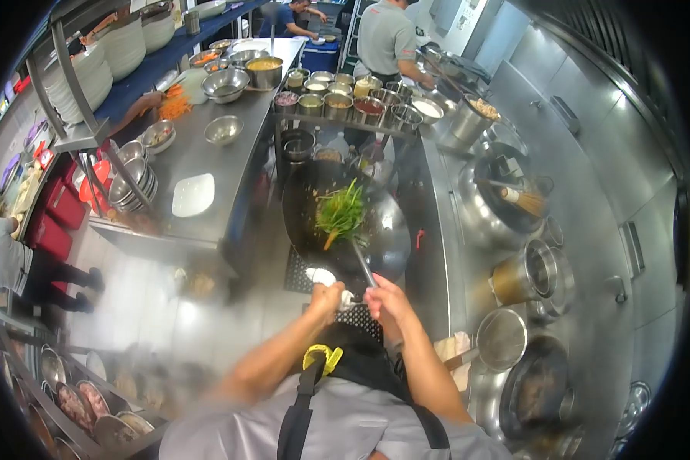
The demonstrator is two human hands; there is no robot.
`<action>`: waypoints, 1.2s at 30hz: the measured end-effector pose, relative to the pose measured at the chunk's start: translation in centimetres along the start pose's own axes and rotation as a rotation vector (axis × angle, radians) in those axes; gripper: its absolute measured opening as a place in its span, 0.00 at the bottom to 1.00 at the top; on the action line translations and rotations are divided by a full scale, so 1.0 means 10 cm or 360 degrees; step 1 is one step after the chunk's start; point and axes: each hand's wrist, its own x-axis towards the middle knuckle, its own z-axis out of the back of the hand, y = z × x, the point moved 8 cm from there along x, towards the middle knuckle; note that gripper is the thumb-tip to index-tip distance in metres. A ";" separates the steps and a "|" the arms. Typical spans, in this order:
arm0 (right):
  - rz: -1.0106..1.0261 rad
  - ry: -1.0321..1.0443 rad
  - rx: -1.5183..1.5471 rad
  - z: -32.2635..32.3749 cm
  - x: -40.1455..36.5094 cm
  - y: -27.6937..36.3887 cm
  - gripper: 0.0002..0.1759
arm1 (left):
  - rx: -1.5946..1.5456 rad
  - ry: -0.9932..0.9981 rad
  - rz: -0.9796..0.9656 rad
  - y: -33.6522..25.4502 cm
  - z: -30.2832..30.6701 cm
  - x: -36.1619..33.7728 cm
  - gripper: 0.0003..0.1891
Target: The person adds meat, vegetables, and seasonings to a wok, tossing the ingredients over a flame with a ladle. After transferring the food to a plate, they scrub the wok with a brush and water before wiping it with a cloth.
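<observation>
The greens (pixel 341 213) lay heaped in the middle of the wok (pixel 392 224), an orange strip (pixel 330 241) at the heap's near edge. To turn them well, the utensil (pixel 363 262) probably needed to slide low along the metal and lift from beneath, in short strokes toward the centre, so that nothing spilled over the rim. A firm hold through the cloth (pixel 320 276) would likely have helped steady the wok.

The left hand (pixel 328 300) was closed in a fist on the cloth at the wok's near side; whether it also gripped a handle underneath could not be told. The right hand (pixel 389 299) was wrapped around the utensil's near end, its far end hidden among the greens. Both forearms reached forward from the near side, angled inward, so the hands sat near each other but apart.
</observation>
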 end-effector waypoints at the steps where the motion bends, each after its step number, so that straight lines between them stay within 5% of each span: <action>1: -0.0151 0.0052 0.0305 0.03 0.07 -0.15 0.29 | -0.0149 -0.0007 0.0096 0.09 0.06 0.01 0.11; 3: -0.0408 0.0156 0.0715 0.03 0.23 -0.49 0.23 | -0.0172 -0.0015 0.0381 0.35 0.27 0.01 0.07; 6: -0.0546 0.0186 0.0773 -0.01 0.21 -0.75 0.33 | -0.0309 -0.0039 0.0599 0.55 0.43 -0.16 0.05; 10: -0.0580 0.0333 0.0737 -0.14 -0.07 -0.58 0.30 | -0.0459 -0.0067 0.0747 0.79 0.62 -0.23 0.05; 19: -0.0102 0.0263 -0.0206 -0.17 -0.62 -0.08 0.39 | -0.0522 -0.0036 0.0602 0.53 0.67 -0.30 0.06; 27: -0.0616 0.0518 0.0728 -0.44 -0.01 -0.32 0.30 | -0.0530 0.0050 0.0438 0.24 0.78 -0.20 0.01; 36: -0.0612 0.0614 0.0464 -1.25 0.06 0.56 0.28 | -0.0530 -0.0038 0.0251 0.13 0.86 -0.09 0.06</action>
